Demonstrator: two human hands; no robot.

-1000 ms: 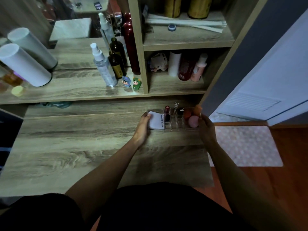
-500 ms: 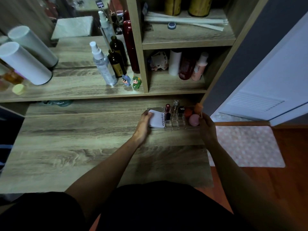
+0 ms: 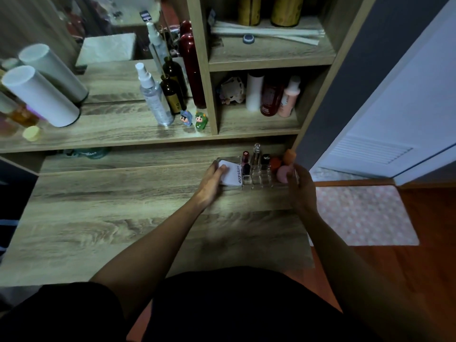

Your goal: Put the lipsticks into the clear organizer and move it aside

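Note:
The clear organizer (image 3: pixel 256 181) sits at the far right of the wooden desk (image 3: pixel 123 218), under the shelf. Upright in its slots are a dark red lipstick (image 3: pixel 245 160), a clear-capped lipstick (image 3: pixel 256 154) and a black lipstick (image 3: pixel 265 161). A white compact (image 3: pixel 232 174) lies in its left part, and pink and orange sponges (image 3: pixel 282 172) fill its right part. My left hand (image 3: pixel 212 180) grips the organizer's left end, thumb on the compact. My right hand (image 3: pixel 301 187) grips its right end.
A shelf above the desk carries a spray bottle (image 3: pixel 153 95), brown bottles, two small figurines (image 3: pixel 193 118) and white cylinders (image 3: pixel 39 95). Cubbies to the right hold more bottles. The desk's right edge drops to a wooden floor with a dotted pink mat (image 3: pixel 362 215) and a white door.
The organizer and both hands have stayed almost in place at the desk's far right. My left thumb has slid slightly further onto the compact.

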